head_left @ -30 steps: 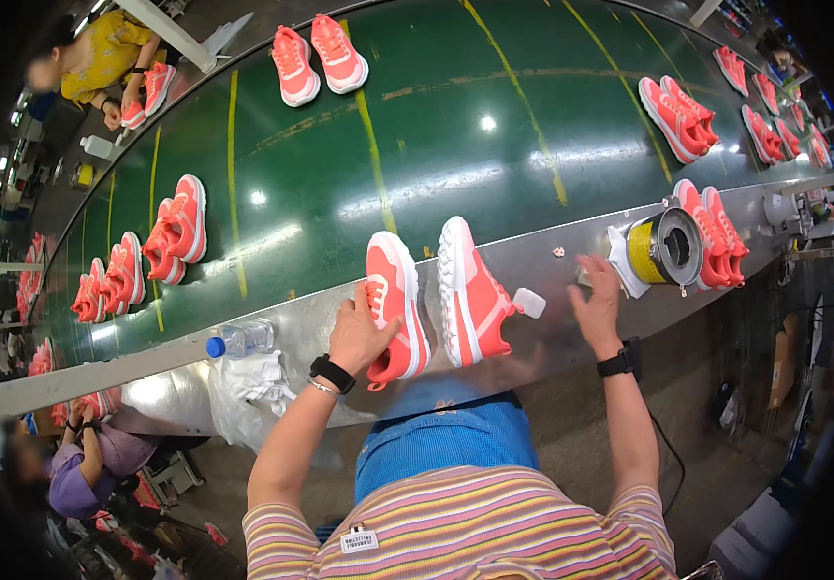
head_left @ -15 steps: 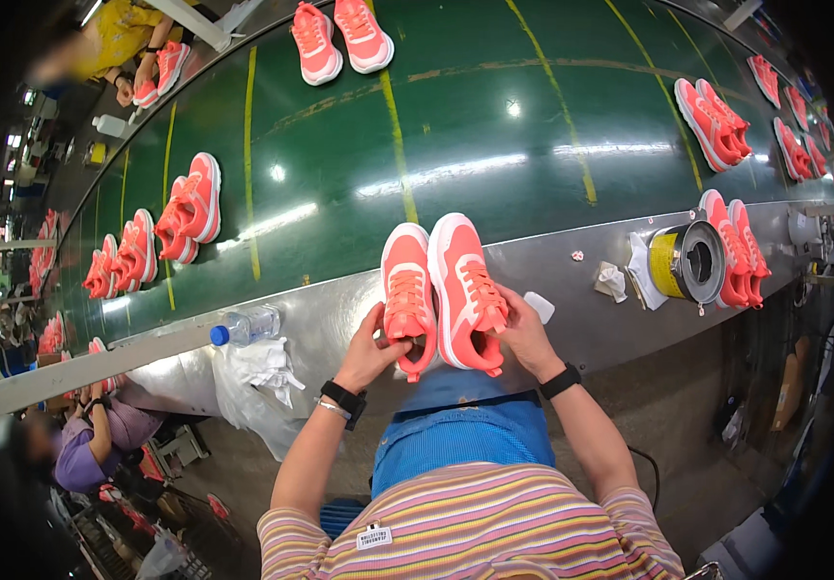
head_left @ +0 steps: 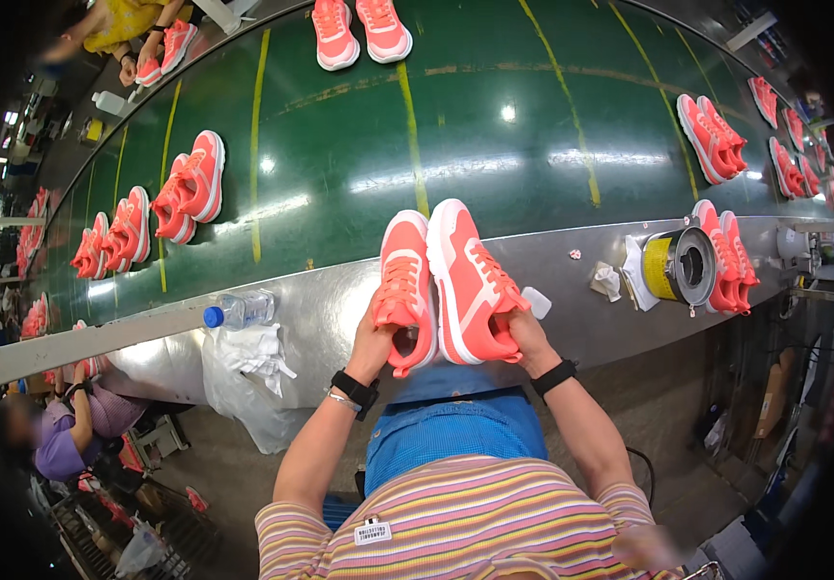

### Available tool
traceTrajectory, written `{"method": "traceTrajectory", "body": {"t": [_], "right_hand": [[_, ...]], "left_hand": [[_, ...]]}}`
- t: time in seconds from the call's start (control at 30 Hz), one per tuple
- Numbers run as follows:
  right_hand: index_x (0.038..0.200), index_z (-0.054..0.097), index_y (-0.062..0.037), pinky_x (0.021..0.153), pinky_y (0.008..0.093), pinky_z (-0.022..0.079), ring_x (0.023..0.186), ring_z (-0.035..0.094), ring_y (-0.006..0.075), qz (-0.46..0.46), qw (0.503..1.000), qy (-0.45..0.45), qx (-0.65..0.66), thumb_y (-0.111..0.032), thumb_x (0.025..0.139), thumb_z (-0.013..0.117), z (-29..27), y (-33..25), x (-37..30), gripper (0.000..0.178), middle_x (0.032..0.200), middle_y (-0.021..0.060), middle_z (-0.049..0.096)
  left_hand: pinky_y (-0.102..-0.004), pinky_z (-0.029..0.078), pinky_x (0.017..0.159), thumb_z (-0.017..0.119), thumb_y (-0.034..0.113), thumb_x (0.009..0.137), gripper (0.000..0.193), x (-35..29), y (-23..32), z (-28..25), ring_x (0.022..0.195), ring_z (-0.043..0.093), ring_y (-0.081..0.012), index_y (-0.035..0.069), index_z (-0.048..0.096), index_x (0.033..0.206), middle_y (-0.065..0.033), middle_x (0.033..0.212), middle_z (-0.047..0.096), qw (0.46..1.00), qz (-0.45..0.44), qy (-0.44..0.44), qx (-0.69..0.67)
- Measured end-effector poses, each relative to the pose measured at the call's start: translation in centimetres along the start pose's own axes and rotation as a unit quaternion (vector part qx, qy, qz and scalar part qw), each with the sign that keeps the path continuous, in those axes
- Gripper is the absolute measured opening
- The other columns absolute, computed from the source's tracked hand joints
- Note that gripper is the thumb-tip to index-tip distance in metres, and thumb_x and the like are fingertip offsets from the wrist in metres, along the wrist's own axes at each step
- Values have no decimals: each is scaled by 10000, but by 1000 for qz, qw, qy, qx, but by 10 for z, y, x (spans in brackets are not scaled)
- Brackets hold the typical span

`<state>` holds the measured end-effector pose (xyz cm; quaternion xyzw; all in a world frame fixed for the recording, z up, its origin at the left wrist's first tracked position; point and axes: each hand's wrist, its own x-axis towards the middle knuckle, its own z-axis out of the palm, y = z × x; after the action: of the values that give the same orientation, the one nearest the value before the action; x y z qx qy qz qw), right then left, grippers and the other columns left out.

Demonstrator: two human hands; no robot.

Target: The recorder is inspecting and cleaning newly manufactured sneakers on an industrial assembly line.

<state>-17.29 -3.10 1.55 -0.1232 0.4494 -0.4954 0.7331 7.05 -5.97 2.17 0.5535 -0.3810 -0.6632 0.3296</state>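
Observation:
In front of me, over the metal edge of the bench, I hold a pair of coral-pink sneakers side by side, toes pointing away. My left hand [head_left: 370,346] is closed around the heel of the left sneaker [head_left: 404,280]. Around the outer heel side of the right sneaker [head_left: 470,285], my right hand [head_left: 533,343] is also closed. Both shoes have white soles and laces in place, and they touch along their inner sides. The right one leans over, showing its inner sole edge. Most of my fingers are hidden behind the shoes.
Beyond lies a green conveyor belt [head_left: 339,193] with yellow lines, carrying several sneaker pairs. On the metal ledge [head_left: 571,251] are a yellow-labelled can [head_left: 663,268], crumpled paper [head_left: 605,281], a bottle [head_left: 243,310] and white cloths [head_left: 257,358]. Co-workers sit at the left.
My hands have wrapped further round the heels of both sneakers. The right sneaker has turned to show more of its side. The whole view has shifted slightly.

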Motion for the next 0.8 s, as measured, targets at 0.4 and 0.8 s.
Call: {"method": "traceTrajectory", "body": {"t": [0.4, 0.8], "right_hand": [[1190, 459, -82, 397, 262, 461, 631, 610, 136, -87, 984, 87, 129, -94, 912, 373, 63, -12, -42, 291, 998, 91, 600], [1075, 620, -68, 926, 381, 404, 1042, 534, 272, -298, 821, 256, -414, -131, 753, 682, -47, -80, -53, 335, 1081, 117, 596]], "left_hand": [[-397, 257, 1065, 630, 134, 799, 716, -71, 86, 30, 1284, 334, -299, -22, 248, 1384, -196, 1366, 346, 955, 270, 18, 119], [-367, 427, 945, 556, 408, 872, 579, -23, 82, 11, 1122, 523, -207, 15, 423, 1276, -98, 1252, 515, 973, 63, -93, -204]]}}
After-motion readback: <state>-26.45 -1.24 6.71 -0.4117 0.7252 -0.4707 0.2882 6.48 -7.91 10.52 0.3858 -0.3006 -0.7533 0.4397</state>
